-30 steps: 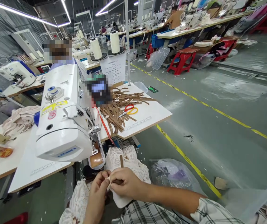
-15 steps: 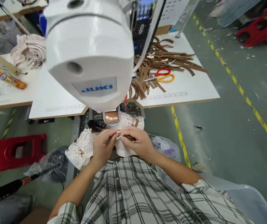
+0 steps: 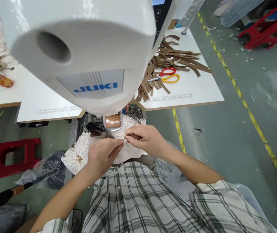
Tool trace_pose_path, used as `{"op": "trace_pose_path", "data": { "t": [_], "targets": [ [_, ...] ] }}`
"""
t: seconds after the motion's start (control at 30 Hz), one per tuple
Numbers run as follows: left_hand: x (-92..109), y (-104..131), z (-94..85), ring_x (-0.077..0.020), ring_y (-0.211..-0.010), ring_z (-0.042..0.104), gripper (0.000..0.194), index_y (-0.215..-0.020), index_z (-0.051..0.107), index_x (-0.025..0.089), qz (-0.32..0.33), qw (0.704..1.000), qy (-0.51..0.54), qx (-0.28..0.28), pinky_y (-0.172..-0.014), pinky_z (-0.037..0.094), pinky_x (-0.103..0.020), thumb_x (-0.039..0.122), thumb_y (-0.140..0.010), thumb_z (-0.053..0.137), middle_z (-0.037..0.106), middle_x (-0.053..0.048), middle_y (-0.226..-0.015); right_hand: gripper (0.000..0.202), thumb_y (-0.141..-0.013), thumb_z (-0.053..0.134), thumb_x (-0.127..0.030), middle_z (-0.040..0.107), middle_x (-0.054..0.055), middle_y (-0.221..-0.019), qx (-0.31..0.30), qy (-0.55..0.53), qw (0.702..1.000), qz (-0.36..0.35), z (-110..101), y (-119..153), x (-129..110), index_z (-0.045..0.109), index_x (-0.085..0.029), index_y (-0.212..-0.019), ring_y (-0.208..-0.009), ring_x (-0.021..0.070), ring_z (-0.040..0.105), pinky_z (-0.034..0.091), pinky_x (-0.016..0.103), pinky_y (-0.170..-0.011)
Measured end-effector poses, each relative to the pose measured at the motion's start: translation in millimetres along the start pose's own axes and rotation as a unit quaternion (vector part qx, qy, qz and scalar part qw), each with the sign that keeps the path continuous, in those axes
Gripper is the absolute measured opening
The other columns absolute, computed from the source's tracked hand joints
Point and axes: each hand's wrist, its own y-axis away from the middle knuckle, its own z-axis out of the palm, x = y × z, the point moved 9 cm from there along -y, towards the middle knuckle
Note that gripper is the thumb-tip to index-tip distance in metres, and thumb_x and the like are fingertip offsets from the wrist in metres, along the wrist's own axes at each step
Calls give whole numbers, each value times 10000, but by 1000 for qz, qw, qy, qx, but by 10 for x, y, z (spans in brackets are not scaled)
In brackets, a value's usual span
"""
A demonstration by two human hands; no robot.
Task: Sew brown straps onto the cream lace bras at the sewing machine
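Carefully, my left hand (image 3: 101, 154) and my right hand (image 3: 150, 139) are meeting over the white cloth (image 3: 128, 152). Both hands are pinching it, thumbs and pointing fingers pressed close, and the fingertips are almost touching. My fingers are hiding the bit in the middle, so I can't tell how it is folded. The cloth is hanging just above my lap, in front of the big white sewing machine (image 3: 85, 48), near its shiny brown plate (image 3: 112, 121). A bunch of white lace (image 3: 80, 150) is sitting to the left of my left hand.

Past the machine, lots of brown strips (image 3: 174, 58) are lying in a messy pile on the right white board (image 3: 206, 89), reaching its right edge. Scissors (image 3: 164, 77) with one red and one yellow handle are resting by the strips, and ruler marks (image 3: 167, 97) are running along the board's near edge.
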Motion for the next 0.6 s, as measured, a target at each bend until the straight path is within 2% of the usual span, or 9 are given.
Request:
{"op": "trace_pose_path", "data": {
  "t": [0.1, 0.2, 0.43, 0.53, 0.6],
  "targets": [
    [18, -9, -7, -123, -680, 706, 55, -952, 676, 165, 5, 1000, -1, -8, -609, 493, -209, 155, -915, 637, 771, -28, -802, 268, -866, 574, -141, 308, -69, -561, -10, -16, 1000, 14, 0, -9, 34, 457, -180, -627, -566, 75, 342, 272, 219, -576],
    [4, -17, 2, -124, -659, 700, 47, -941, 674, 162, 1, 1000, 0, -16, -586, 476, -211, 162, -919, 632, 767, -28, -785, 202, -862, 577, -153, 327, -70, -558, -25, -49, 998, 29, 18, -2, 59, 542, -182, -665, -566, 79, 353, 285, 218, -571],
    [-129, -22, 50, -116, -671, 701, 102, -942, 701, 199, -65, 996, 26, -46, -584, 478, -201, 237, -943, 607, 769, -4, -794, 121, -873, 597, -221, 554, -47, -606, -76, -120, 988, 60, 84, 35, 84, 701, -187, -821, -585, 85, 494, 357, 201, -569],
    [-174, -23, 59, -115, -647, 691, 125, -924, 710, 210, -89, 994, 32, -53, -570, 470, -201, 270, -944, 602, 763, 2, -780, 108, -866, 611, -216, 573, -49, -609, -81, -122, 988, 51, 78, 30, 60, 712, -190, -835, -581, 85, 507, 373, 199, -576],
    [-207, -32, 63, -119, -643, 686, 145, -994, 706, 202, -100, 993, 35, -57, -576, 473, -205, 285, -947, 597, 765, -3, -792, 107, -870, 615, -226, 559, -55, -596, -81, -117, 989, 44, 73, 23, 49, 710, -189, -838, -562, 81, 485, 362, 204, -567]
  ]
}}
